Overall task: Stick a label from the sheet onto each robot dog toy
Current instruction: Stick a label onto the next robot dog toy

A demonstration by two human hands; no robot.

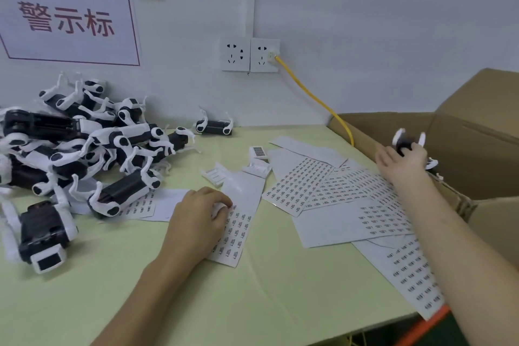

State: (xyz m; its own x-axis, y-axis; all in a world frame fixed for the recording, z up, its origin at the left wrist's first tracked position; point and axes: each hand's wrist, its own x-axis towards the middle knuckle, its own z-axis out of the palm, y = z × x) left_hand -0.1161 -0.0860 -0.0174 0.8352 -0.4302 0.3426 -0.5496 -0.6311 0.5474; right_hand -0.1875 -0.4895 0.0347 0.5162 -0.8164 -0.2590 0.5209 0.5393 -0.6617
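- The left hand [200, 218] lies on a narrow label sheet [238, 222] in the middle of the pale green table [196, 289], fingers curled down with the tips pinching or picking at the top rows of labels; whether a label has come free I cannot tell.
- The right hand [401, 161] is stretched out well to the right of that sheet, over the near rim of an open cardboard box [477, 154], its fingers wrapped round a black-and-white robot dog toy [407, 143]; the toy's white legs stick up above the knuckles.
- The two hands are well apart.
- Left of the sheet under the left hand is a heap of robot dog toys [84, 143], tangled together, black bodies and white legs pointing every way.
- One toy dog [42, 236] lies apart from the heap, at the near left.
- Another single dog [214, 125] lies on its back against the wall, behind the sheet.
- Right of the sheet, more label sheets [337, 194] overlap in a loose fan that runs under the right forearm to the table edge.
- Just behind the sheet lie small white plastic parts [216, 175] and a small printed card [259, 152].
- On the wall above are a double socket [250, 55], a yellow cable [314, 95] running from it down toward the box, and a sign with red characters [67, 19].
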